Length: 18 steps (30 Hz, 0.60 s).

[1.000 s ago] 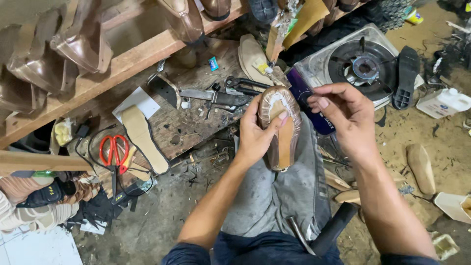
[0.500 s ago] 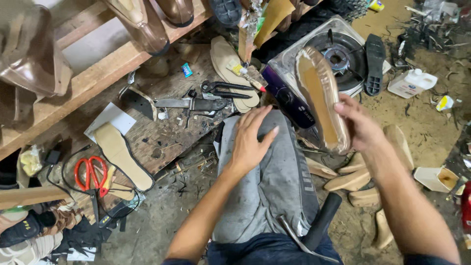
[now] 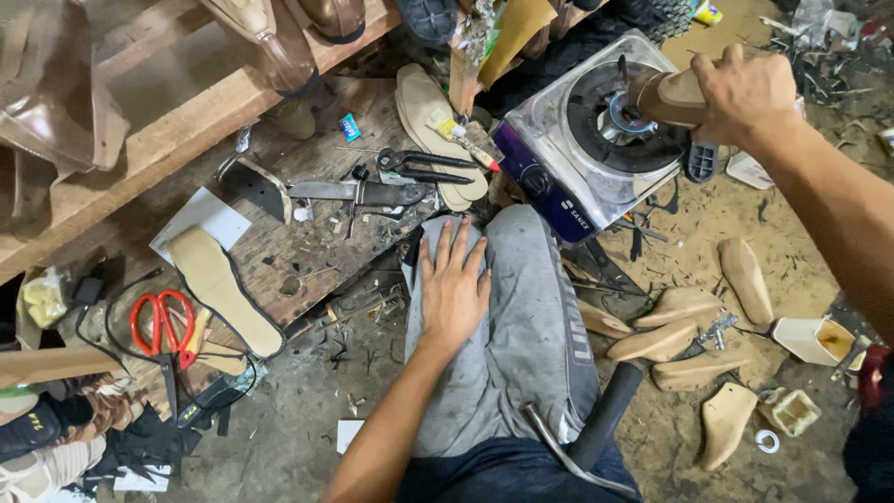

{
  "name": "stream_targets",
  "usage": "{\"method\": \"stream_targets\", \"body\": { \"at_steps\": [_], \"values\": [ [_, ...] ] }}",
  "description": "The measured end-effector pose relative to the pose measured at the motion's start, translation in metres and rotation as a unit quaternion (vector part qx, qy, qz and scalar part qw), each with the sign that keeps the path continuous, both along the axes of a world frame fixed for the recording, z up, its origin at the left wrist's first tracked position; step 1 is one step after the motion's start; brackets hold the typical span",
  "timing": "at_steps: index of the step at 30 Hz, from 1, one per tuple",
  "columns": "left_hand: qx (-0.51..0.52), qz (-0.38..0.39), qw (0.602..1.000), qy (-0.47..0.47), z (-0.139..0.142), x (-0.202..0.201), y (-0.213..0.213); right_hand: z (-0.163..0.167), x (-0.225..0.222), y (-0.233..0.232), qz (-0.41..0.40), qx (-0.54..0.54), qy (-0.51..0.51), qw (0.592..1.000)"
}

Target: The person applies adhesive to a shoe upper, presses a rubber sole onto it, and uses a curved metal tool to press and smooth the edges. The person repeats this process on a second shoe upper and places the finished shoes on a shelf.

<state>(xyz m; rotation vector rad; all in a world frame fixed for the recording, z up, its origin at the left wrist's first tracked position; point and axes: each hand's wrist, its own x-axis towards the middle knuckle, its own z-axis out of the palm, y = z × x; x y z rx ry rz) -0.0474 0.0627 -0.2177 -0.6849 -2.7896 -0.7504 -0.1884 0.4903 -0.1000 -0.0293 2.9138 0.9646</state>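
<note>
Right hand (image 3: 745,93): clenched around a tan shoe sole (image 3: 666,96), held over the burner ring of a small gas stove (image 3: 582,154) (silver top, dark blue front panel), the sole's far end just above the burner.

Left hand (image 3: 453,284): flat and released, fingers spread, palm down on the grey apron cloth (image 3: 521,326) over the person's knee; it holds nothing.

Workboard (image 3: 307,251), left of the knee: black pliers (image 3: 424,168), a knife (image 3: 358,193), a pale insole (image 3: 219,289) lying on a white sheet.

Further left: red-handled scissors (image 3: 163,321).

Dirt floor, right of the knee: several wooden shoe lasts (image 3: 680,326), lying loose and close together.
</note>
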Motion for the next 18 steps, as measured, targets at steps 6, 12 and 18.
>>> {"method": "stream_targets", "body": {
  "at_steps": [6, 12, 18],
  "values": [
    [0.045, 0.004, 0.999, 0.001, -0.006, 0.001, -0.006, 0.015, 0.012, -0.016, -0.011, -0.062, 0.028, 0.998],
    [0.450, 0.024, 0.883, -0.133, 0.006, -0.026, 0.001, -0.021, 0.068, -0.069, -0.117, -0.750, -0.019, 0.651],
    [0.736, -0.095, 0.610, -0.277, 0.061, -0.052, 0.009, -0.082, 0.120, -0.168, -0.056, -0.944, -0.289, 0.151]
  ]
}}
